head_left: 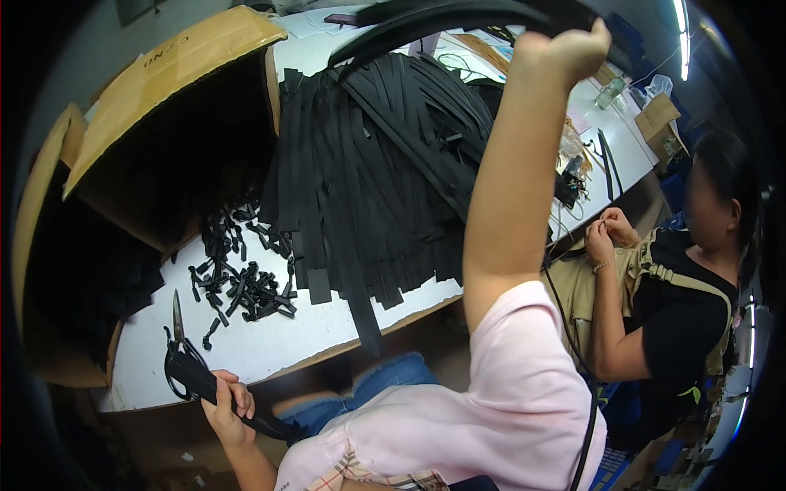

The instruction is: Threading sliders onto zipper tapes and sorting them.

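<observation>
Left grip [228, 407] clasps a black strap [195, 378] left of the strap pile [372, 188]; right grip [565, 53], raised right of it, hold unclear.

Scissors [179, 331] — one pair, strips [360, 188] and small pieces [250, 290] — past counting

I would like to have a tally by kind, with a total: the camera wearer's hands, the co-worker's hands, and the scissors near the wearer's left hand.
Wearer's left hand and right hand: 2
Co-worker's hands: 2
Scissors: 1
Total: 5
</observation>
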A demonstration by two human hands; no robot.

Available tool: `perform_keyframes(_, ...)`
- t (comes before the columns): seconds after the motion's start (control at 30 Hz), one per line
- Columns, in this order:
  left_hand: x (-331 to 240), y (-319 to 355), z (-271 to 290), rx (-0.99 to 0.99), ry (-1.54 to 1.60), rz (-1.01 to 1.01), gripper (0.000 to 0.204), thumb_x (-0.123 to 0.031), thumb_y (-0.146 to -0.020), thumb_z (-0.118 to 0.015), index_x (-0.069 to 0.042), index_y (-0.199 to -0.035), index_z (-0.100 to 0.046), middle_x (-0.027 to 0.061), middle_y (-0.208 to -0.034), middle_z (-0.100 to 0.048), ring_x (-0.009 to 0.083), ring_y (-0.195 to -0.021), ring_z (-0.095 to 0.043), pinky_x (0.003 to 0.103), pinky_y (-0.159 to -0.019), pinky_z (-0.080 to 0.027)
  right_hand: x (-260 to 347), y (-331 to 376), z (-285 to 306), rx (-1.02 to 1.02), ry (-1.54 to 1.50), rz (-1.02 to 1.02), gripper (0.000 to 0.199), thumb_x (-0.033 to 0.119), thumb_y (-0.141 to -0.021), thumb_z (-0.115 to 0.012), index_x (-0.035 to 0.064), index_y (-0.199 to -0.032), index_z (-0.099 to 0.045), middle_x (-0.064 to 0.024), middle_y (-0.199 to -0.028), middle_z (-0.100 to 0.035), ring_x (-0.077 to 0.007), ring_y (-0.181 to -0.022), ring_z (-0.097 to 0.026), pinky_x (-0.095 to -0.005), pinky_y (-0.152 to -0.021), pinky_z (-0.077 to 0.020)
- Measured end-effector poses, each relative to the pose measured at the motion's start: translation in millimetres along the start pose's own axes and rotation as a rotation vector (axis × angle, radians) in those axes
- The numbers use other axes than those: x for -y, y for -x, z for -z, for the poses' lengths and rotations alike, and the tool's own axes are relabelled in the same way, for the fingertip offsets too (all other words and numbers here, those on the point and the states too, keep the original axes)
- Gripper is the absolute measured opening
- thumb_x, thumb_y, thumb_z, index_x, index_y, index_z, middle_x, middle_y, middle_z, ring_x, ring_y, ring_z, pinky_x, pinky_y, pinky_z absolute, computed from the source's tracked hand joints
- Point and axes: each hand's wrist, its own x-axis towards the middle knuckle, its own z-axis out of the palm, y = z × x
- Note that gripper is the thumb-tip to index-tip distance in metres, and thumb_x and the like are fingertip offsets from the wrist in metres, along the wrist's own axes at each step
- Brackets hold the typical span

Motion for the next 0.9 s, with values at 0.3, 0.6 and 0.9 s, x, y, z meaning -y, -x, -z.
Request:
perform_keyframes(0.3,1,6,-8,0.018,-0.010,0.027,0.018,-0.020,-0.089,-0.040,-0.003,-0.084,-0.042,0.0008,-0.052,-0.036,0.0048,-0.040,-0.029,0.017,-0.034,-0.025,-67,66,129,-0.735,0.317,-0.163,0.059,0.029,-0.077,-0.051,-0.0108,-0.112,-0.026,-0.0240,-0.113,-0.042,-0.0281,-0.098,-0.050,-0.0330,-0.083,-0.0430)
perform_keyframes(0.6,7,25,-6,0.006,0.006,0.018,0.017,-0.019,-0.089,-0.040,-0.003,-0.083,-0.042,0.0006,-0.053,-0.037,0.0047,-0.040,-0.029,0.017,-0.034,-0.025,-50,73,126,-0.353,0.302,-0.226,0.045,0.023,-0.074,-0.054,-0.0095,-0.103,-0.042,-0.0168,-0.111,-0.044,-0.0219,-0.104,-0.044,-0.0356,-0.097,-0.0241)
perform_keyframes(0.9,10,32,-1,0.007,0.002,-0.009,0.017,-0.019,-0.089,-0.040,-0.003,-0.083,-0.043,0.0002,-0.053,-0.037,0.0047,-0.039,-0.029,0.017,-0.034,-0.025,48,161,149,0.144,0.483,-0.449,0.059,0.017,-0.078,-0.056,-0.0094,-0.122,-0.028,-0.0204,-0.122,-0.037,-0.0256,-0.115,-0.037,-0.0345,-0.095,-0.0307)
